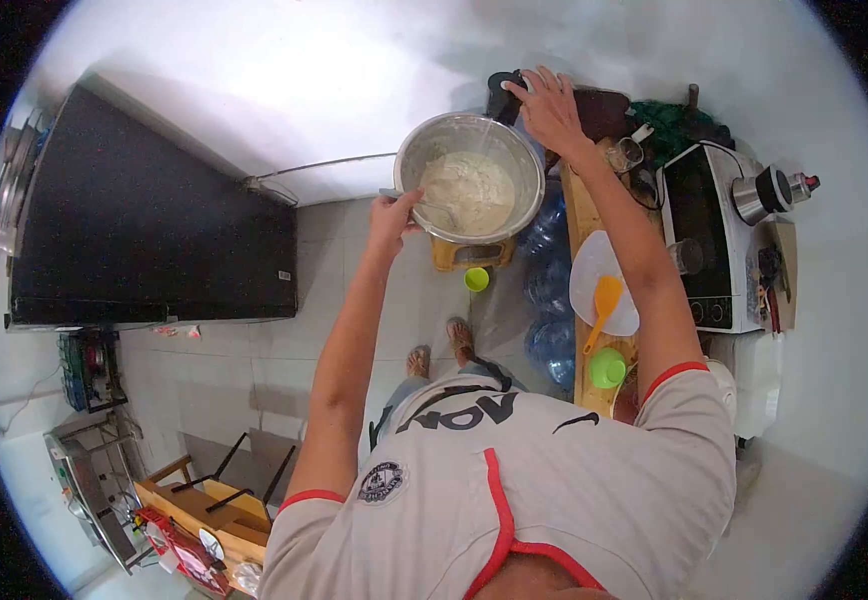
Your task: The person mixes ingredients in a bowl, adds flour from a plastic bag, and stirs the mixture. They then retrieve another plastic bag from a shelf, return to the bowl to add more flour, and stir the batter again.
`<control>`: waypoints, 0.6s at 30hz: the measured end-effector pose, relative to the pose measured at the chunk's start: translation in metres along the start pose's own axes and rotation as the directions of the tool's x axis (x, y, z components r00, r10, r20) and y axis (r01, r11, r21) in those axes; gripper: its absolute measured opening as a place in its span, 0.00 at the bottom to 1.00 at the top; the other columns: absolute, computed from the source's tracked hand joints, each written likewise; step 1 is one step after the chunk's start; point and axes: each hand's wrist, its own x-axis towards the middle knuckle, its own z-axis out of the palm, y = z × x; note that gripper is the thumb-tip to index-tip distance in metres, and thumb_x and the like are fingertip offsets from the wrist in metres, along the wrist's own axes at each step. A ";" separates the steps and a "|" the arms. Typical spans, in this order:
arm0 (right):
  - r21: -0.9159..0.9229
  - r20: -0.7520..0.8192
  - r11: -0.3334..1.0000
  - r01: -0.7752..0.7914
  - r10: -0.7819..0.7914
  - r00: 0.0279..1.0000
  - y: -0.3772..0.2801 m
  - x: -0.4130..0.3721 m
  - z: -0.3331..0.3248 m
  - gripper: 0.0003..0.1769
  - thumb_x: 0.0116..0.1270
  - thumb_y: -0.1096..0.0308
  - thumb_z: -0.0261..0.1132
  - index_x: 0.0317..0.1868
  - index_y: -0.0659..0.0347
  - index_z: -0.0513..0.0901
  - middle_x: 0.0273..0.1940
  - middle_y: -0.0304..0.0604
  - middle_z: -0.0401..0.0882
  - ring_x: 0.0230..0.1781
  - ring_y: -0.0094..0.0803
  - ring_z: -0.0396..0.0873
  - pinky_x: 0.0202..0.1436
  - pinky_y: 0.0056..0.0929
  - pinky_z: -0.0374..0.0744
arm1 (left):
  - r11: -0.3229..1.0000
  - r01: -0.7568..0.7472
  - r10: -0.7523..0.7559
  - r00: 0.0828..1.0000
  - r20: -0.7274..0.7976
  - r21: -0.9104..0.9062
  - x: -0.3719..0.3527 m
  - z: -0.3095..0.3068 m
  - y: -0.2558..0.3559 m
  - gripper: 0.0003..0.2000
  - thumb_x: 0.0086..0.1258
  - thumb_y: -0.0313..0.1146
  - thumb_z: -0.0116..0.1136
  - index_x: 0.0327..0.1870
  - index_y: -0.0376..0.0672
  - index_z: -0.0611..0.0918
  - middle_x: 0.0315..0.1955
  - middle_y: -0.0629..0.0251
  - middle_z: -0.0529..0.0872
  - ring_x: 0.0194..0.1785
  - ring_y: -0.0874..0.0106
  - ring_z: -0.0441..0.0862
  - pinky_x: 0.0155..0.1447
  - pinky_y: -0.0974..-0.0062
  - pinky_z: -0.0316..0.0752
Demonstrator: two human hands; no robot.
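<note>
A wide metal bowl [406, 150] holds a pale, floury mixture [479, 190]. My left hand [392, 222] is closed at the bowl's near left rim, around the handle of a metal utensil [440, 213] whose thin head reaches into the mixture. My right hand [551, 112] is stretched beyond the bowl's far right side, fingers extended and apart. Its thumb and fingertips are right at a rounded black part [501, 98] that stands against the bowl's rim. I cannot tell what that black part belongs to. Below the bowl shows a yellow stool [459, 255].
A green cup [476, 279] is beside the stool. Large blue water bottles [551, 345] stand under the wooden counter [584, 210]. An orange spatula [606, 300] lies on a white lid [586, 265], near a green bowl [607, 368]. An oven [711, 310] is rightward; a black fridge [154, 220], left.
</note>
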 end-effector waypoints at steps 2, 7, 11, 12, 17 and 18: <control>0.009 -0.011 1.000 -0.008 0.008 1.000 0.000 0.000 0.004 0.23 0.58 0.70 0.55 0.56 0.45 0.72 0.57 0.45 0.66 0.62 0.44 0.58 0.63 0.50 0.55 | 1.000 -0.001 0.001 1.000 -0.018 0.017 0.004 -0.001 -0.005 0.19 0.52 0.36 0.65 0.33 0.26 0.75 0.22 0.61 0.79 0.21 0.74 0.77 0.20 0.78 0.74; 0.021 -0.018 1.000 -0.015 0.016 1.000 -0.001 0.000 0.008 0.23 0.58 0.70 0.54 0.57 0.46 0.71 0.57 0.46 0.66 0.63 0.44 0.57 0.64 0.50 0.55 | 0.999 0.002 -0.002 1.000 0.010 0.035 0.008 -0.003 -0.010 0.20 0.52 0.36 0.65 0.35 0.26 0.74 0.23 0.59 0.78 0.22 0.73 0.78 0.22 0.76 0.77; -0.018 -0.008 1.000 -0.015 0.015 1.000 -0.005 -0.004 0.012 0.24 0.58 0.69 0.55 0.57 0.48 0.70 0.58 0.46 0.65 0.64 0.44 0.56 0.63 0.49 0.55 | 1.000 0.014 -0.015 1.000 0.019 0.018 0.009 -0.002 -0.020 0.21 0.52 0.38 0.66 0.35 0.26 0.74 0.25 0.58 0.79 0.23 0.72 0.78 0.23 0.76 0.78; -0.026 -0.004 1.000 -0.017 0.017 1.000 -0.007 -0.001 0.010 0.24 0.58 0.69 0.55 0.58 0.48 0.70 0.58 0.46 0.65 0.64 0.43 0.56 0.63 0.49 0.55 | 1.000 0.014 -0.014 1.000 0.018 0.010 0.010 -0.002 -0.020 0.22 0.52 0.39 0.66 0.35 0.27 0.74 0.25 0.58 0.79 0.23 0.72 0.78 0.24 0.76 0.78; 0.172 0.035 0.983 -0.061 0.055 0.998 -0.049 0.005 -0.045 0.21 0.57 0.64 0.58 0.53 0.50 0.73 0.55 0.45 0.68 0.59 0.41 0.62 0.59 0.42 0.62 | 1.000 0.001 -0.002 0.999 0.041 0.001 0.007 -0.006 -0.023 0.22 0.53 0.42 0.66 0.36 0.28 0.75 0.26 0.60 0.79 0.26 0.73 0.79 0.25 0.76 0.78; 0.290 0.056 0.956 -0.046 0.031 0.998 -0.068 0.003 -0.053 0.19 0.57 0.63 0.59 0.51 0.51 0.74 0.53 0.46 0.69 0.57 0.40 0.65 0.57 0.40 0.64 | 1.000 0.003 -0.002 0.999 0.039 -0.019 0.002 -0.007 -0.030 0.22 0.53 0.42 0.66 0.36 0.28 0.76 0.27 0.60 0.80 0.27 0.73 0.79 0.26 0.76 0.78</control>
